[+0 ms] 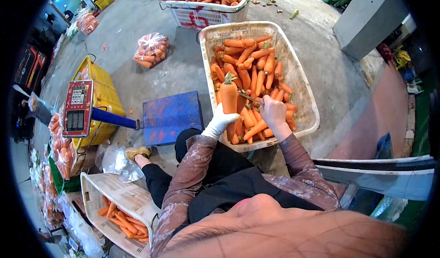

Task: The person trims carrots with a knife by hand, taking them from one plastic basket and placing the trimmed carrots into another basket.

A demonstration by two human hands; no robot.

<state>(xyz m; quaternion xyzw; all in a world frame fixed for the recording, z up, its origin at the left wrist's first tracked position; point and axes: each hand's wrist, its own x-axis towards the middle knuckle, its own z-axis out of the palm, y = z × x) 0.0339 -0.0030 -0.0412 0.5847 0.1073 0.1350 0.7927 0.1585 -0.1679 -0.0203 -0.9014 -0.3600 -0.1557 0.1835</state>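
Observation:
My left hand (220,121), in a white glove, is closed around the lower part of a large carrot (228,99). The carrot stands upright with its green stem end on top. My bare right hand (273,111) is closed on the handle of a knife (250,97), whose blade reaches left to the carrot's side; whether it touches is hard to tell. Both hands are above the near part of a white plastic crate (300,86) with many loose carrots (260,77) in it.
A blue platform scale (172,118) with a red display (78,109) stands left of the crate. Beyond lie a bag of carrots (151,50) and another full crate (204,16). A yellow crate (103,86) and a tilted white crate (121,191) are on my left; a pillar (366,17) stands right.

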